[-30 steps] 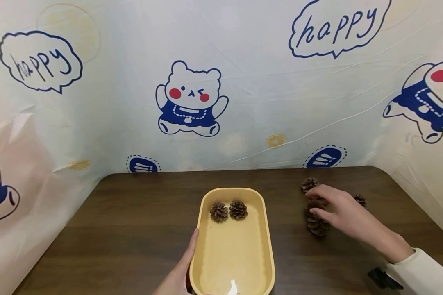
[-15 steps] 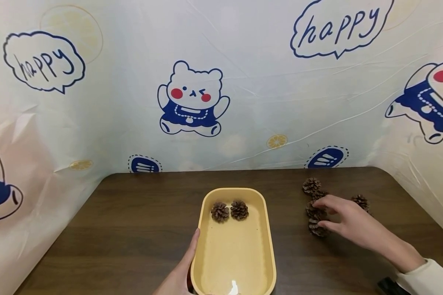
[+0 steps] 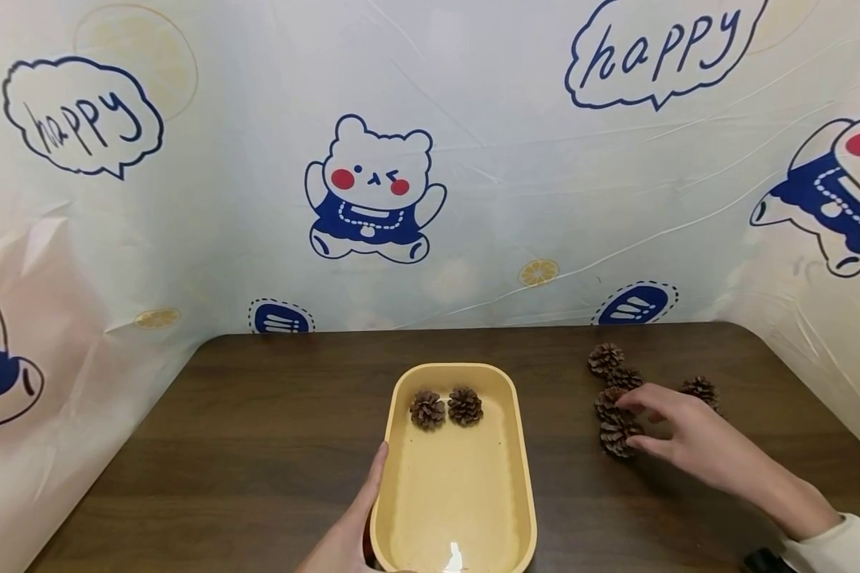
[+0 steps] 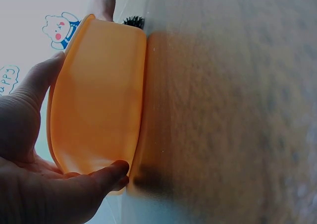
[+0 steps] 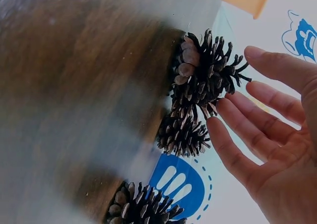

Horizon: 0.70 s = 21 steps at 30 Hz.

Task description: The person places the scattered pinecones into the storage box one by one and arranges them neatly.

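A yellow rectangular tray (image 3: pixel 453 493) stands on the table with two pine cones, a left one (image 3: pixel 427 410) and a right one (image 3: pixel 465 407), at its far end. My left hand (image 3: pixel 347 521) grips the tray's near left corner, thumb along the side. In the left wrist view the left hand's fingers (image 4: pixel 111 175) bend round the tray's end wall. To the right, my right hand (image 3: pixel 694 434) reaches over the table with parted, slightly bent fingers. Its fingertips are right at a near pine cone (image 3: pixel 618 436) and the one behind it (image 3: pixel 611 404), pinching neither.
Behind those, two more pine cones, a far one (image 3: pixel 605 360) and a partly covered one (image 3: pixel 626 378), lie in the same cluster. Another pine cone (image 3: pixel 700 390) sits beyond the right hand. A printed sheet (image 3: pixel 472 199) hangs behind the brown table (image 3: pixel 258 454).
My right hand has drawn to the right and slightly nearer, so more of the clustered pine cones shows. The left hand and the tray stay in place.
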Each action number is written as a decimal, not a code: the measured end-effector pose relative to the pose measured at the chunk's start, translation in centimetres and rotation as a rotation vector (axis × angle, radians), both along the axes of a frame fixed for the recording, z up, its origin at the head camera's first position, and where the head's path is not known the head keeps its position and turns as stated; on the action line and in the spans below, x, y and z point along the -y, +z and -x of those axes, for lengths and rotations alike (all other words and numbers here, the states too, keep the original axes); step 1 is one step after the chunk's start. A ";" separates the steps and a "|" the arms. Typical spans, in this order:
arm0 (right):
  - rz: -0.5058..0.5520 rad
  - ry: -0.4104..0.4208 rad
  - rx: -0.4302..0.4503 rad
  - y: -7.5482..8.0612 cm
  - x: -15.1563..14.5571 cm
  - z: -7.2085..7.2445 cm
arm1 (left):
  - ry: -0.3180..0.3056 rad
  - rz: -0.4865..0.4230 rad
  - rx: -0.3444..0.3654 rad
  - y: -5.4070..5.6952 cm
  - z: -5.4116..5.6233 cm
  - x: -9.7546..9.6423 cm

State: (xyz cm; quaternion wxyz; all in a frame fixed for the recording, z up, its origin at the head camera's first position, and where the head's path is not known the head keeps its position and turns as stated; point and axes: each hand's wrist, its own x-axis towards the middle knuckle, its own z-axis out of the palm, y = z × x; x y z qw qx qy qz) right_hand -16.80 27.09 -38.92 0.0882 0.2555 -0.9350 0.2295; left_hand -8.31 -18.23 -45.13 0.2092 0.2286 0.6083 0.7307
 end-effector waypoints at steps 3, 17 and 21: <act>-0.015 -0.008 0.034 0.0 -0.2 0.0 | 0.005 0.010 -0.009 0.0 0.0 0.0; -0.049 0.032 -0.019 -0.4 -0.4 -0.1 | 0.010 0.064 0.020 0.0 0.1 0.0; -0.059 0.043 -0.007 -0.5 -0.4 -0.2 | 0.022 0.103 0.061 0.8 0.1 -0.2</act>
